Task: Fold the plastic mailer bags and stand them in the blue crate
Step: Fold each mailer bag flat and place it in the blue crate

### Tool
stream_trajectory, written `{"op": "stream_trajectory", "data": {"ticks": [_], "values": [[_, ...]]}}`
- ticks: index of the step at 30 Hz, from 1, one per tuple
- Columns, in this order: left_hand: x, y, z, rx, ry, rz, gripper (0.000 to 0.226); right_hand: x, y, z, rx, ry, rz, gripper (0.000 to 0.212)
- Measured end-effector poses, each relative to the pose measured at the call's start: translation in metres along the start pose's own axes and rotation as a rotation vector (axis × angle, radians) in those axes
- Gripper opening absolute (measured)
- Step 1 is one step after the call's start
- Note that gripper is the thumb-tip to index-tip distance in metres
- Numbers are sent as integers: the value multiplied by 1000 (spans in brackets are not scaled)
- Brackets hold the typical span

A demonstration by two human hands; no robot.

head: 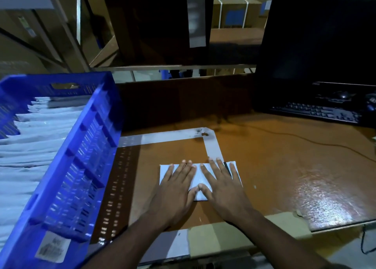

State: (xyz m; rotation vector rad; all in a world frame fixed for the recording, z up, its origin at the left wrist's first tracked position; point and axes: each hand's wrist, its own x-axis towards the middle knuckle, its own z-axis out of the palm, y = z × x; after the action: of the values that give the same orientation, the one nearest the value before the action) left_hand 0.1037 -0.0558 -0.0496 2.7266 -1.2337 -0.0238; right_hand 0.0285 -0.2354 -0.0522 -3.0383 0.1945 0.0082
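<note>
Brown tabletop [274,167], dim shelving behind. I see left hand [175,189] and right hand [221,187] flat, fingers straight, pressing the folded mailer bag [198,179] beneath them; blue crate [81,146] left of both.

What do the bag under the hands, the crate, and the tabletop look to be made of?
The folded mailer bag, pressed flat by the left hand and right hand, looks like thin glossy white plastic film, going by its sheen. The blue crate looks like rigid moulded plastic with slotted walls. The tabletop seems to be brown board under a shiny, wrinkled covering, possibly tape or laminate; I cannot tell which.
</note>
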Motion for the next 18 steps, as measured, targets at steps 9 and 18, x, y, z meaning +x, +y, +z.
{"op": "stream_trajectory", "data": {"ticks": [9,18], "values": [[-4,3,-1,-70,-20,-13,83,-1,1,1,-30,17,-18,66],[1,-3,0,-148,-22,-49,90,-4,8,-6,79,-1,-46,73]]}}
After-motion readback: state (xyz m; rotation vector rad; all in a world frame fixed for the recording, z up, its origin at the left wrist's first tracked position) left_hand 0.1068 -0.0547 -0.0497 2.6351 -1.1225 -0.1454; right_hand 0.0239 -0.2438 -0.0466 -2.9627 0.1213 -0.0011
